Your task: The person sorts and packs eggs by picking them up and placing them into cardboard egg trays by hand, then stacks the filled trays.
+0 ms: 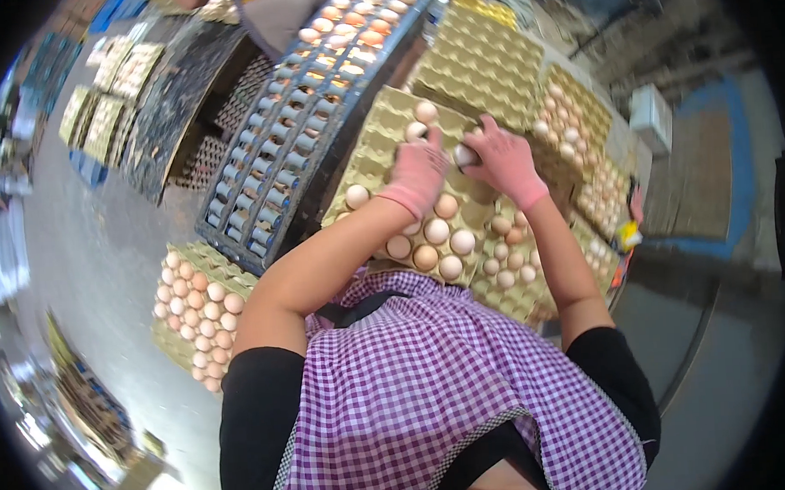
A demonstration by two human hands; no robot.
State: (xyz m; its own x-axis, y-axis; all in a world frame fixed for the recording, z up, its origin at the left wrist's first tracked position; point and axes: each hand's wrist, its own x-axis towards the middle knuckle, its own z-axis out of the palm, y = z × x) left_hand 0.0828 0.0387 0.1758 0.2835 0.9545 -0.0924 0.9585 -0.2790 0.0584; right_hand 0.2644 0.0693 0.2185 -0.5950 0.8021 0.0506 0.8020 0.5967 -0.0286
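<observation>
Right hand (pixel 505 161) grips egg (pixel 464 155), axis unclear.

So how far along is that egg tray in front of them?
Roughly half done: the near rows of the cardboard tray already hold eggs, and a full tray sits at the left. In hand: the right hand grips a white egg, while the left hand rests on the tray. Left: many far cups are empty.
</observation>
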